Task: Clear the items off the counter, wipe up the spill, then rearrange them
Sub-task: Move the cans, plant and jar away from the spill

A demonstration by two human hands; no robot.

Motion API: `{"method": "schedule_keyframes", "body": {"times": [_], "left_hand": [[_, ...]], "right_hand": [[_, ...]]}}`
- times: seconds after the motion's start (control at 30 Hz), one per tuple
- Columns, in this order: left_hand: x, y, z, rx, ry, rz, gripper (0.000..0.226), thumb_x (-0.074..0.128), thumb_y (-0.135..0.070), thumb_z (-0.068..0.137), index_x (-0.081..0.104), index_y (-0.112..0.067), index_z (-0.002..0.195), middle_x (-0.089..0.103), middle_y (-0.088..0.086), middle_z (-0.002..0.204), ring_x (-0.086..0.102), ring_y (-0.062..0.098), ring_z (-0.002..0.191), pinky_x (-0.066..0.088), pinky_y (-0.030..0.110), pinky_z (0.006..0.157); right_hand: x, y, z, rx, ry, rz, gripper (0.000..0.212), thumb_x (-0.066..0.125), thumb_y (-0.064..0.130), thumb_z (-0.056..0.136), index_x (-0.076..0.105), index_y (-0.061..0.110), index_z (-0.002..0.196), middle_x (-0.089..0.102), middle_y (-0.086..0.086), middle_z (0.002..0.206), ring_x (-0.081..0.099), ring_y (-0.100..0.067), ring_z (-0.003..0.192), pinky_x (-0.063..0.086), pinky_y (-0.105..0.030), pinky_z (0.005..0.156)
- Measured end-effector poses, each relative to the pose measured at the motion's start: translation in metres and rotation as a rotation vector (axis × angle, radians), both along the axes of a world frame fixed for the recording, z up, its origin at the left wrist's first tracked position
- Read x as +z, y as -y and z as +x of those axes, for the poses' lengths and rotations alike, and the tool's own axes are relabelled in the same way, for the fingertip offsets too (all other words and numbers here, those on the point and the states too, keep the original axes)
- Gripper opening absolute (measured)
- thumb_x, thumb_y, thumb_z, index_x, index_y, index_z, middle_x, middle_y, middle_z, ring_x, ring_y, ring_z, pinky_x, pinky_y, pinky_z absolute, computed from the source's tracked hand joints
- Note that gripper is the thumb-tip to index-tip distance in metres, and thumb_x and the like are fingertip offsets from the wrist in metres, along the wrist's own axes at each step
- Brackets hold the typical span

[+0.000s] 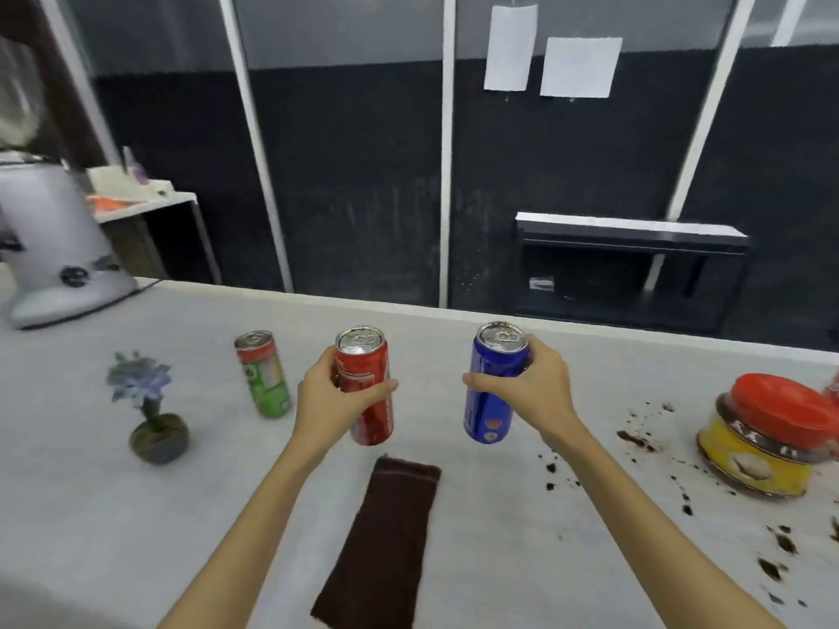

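Gripping one can apiece, the left hand [329, 397] is wrapping its fingers [381, 387] round the red can [365, 383] and the right hand [522, 392] is clasping the blue can [492, 383], both near the middle of the desk [68, 492]. Carrying two at once is risking a slip, or a knock against the green can [263, 374] at ten o'clock. The spill [635, 440] and the jar [762, 442] are crowding three o'clock; the far edge is lying close at twelve. Open room is lying at eight o'clock, left of the brown cloth [386, 547].
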State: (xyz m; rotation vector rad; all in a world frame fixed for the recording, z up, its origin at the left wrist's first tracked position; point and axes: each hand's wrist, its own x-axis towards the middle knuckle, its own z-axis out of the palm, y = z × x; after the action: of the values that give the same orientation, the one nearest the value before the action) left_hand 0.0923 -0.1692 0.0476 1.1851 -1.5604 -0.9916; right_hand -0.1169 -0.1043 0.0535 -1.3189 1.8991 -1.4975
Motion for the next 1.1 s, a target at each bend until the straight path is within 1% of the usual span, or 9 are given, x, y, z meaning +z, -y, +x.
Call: {"method": "schedule_keyframes", "body": {"times": [0.17, 0.27, 0.4, 0.47, 0.53, 0.7, 0.9, 1.03, 1.1], "left_hand": [[-0.008, -0.003, 0.117, 0.272, 0.029, 0.001, 0.061, 0.085, -0.018, 0.059, 0.057, -0.018, 0.112, 0.064, 0.0, 0.102, 0.06, 0.018, 0.093, 0.047, 0.032, 0.082], [-0.019, -0.01, 0.176, 0.411, 0.034, 0.014, 0.052, 0.085, -0.014, 0.059, 0.059, -0.02, 0.103, 0.066, 0.003, 0.097, 0.062, 0.021, 0.09, 0.049, 0.034, 0.082], [-0.032, -0.017, 0.231, 0.521, 0.05, 0.01, 0.048, 0.084, -0.011, 0.06, 0.057, -0.021, 0.099, 0.064, 0.002, 0.093, 0.06, 0.022, 0.089, 0.044, 0.031, 0.078], [-0.039, -0.016, 0.25, 0.561, 0.047, 0.022, 0.047, 0.084, -0.012, 0.06, 0.057, -0.02, 0.098, 0.064, 0.003, 0.093, 0.06, 0.023, 0.09, 0.044, 0.031, 0.078], [-0.045, -0.011, 0.264, 0.585, 0.031, 0.036, 0.05, 0.084, -0.013, 0.06, 0.058, -0.017, 0.103, 0.065, 0.004, 0.098, 0.061, 0.024, 0.093, 0.046, 0.034, 0.08], [-0.05, 0.005, 0.279, 0.58, 0.002, 0.044, 0.061, 0.083, -0.015, 0.061, 0.055, -0.015, 0.115, 0.063, 0.006, 0.111, 0.059, 0.024, 0.101, 0.049, 0.04, 0.089], [-0.052, 0.029, 0.291, 0.54, 0.012, 0.033, 0.06, 0.082, -0.018, 0.064, 0.053, -0.018, 0.116, 0.061, 0.004, 0.113, 0.056, 0.02, 0.1, 0.046, 0.036, 0.086], [-0.054, 0.039, 0.296, 0.548, 0.016, 0.029, 0.063, 0.08, -0.02, 0.066, 0.05, -0.017, 0.121, 0.059, 0.005, 0.118, 0.054, 0.021, 0.104, 0.044, 0.036, 0.088], [-0.055, 0.041, 0.296, 0.541, 0.025, 0.029, 0.068, 0.08, -0.021, 0.066, 0.046, -0.018, 0.125, 0.057, 0.007, 0.124, 0.053, 0.023, 0.108, 0.043, 0.037, 0.09]], "right_hand": [[-0.006, 0.051, 0.104, 0.262, 0.057, 0.008, 0.062, 0.086, 0.02, 0.059, 0.053, 0.016, 0.111, 0.062, 0.002, 0.103, 0.06, -0.017, 0.094, 0.051, -0.024, 0.071], [-0.015, 0.072, 0.162, 0.392, 0.07, 0.026, 0.06, 0.087, 0.019, 0.057, 0.055, 0.016, 0.108, 0.064, 0.001, 0.101, 0.061, -0.017, 0.092, 0.051, -0.021, 0.068], [-0.026, 0.092, 0.22, 0.5, 0.052, 0.064, 0.06, 0.085, 0.022, 0.059, 0.049, 0.023, 0.107, 0.061, 0.003, 0.105, 0.06, -0.018, 0.098, 0.054, -0.032, 0.08], [-0.031, 0.099, 0.241, 0.516, 0.033, 0.069, 0.064, 0.086, 0.024, 0.059, 0.05, 0.021, 0.111, 0.063, 0.0, 0.111, 0.06, -0.019, 0.101, 0.054, -0.033, 0.083], [-0.034, 0.106, 0.255, 0.507, 0.021, 0.075, 0.07, 0.086, 0.025, 0.058, 0.049, 0.018, 0.117, 0.063, -0.002, 0.116, 0.059, -0.019, 0.103, 0.054, -0.033, 0.082], [-0.041, 0.119, 0.272, 0.457, 0.01, 0.088, 0.071, 0.086, 0.025, 0.059, 0.048, 0.017, 0.12, 0.061, -0.004, 0.12, 0.057, -0.021, 0.107, 0.053, -0.036, 0.087], [-0.049, 0.126, 0.272, 0.403, 0.004, 0.112, 0.073, 0.084, 0.026, 0.062, 0.047, 0.016, 0.124, 0.06, -0.005, 0.123, 0.057, -0.022, 0.11, 0.052, -0.034, 0.084], [-0.05, 0.124, 0.272, 0.428, -0.021, 0.108, 0.076, 0.083, 0.028, 0.063, 0.044, 0.017, 0.127, 0.059, -0.003, 0.125, 0.053, -0.013, 0.103, 0.049, -0.027, 0.08], [-0.05, 0.122, 0.272, 0.442, -0.016, 0.101, 0.076, 0.083, 0.03, 0.064, 0.043, 0.018, 0.128, 0.058, -0.002, 0.125, 0.051, -0.01, 0.101, 0.049, -0.026, 0.079]]}}
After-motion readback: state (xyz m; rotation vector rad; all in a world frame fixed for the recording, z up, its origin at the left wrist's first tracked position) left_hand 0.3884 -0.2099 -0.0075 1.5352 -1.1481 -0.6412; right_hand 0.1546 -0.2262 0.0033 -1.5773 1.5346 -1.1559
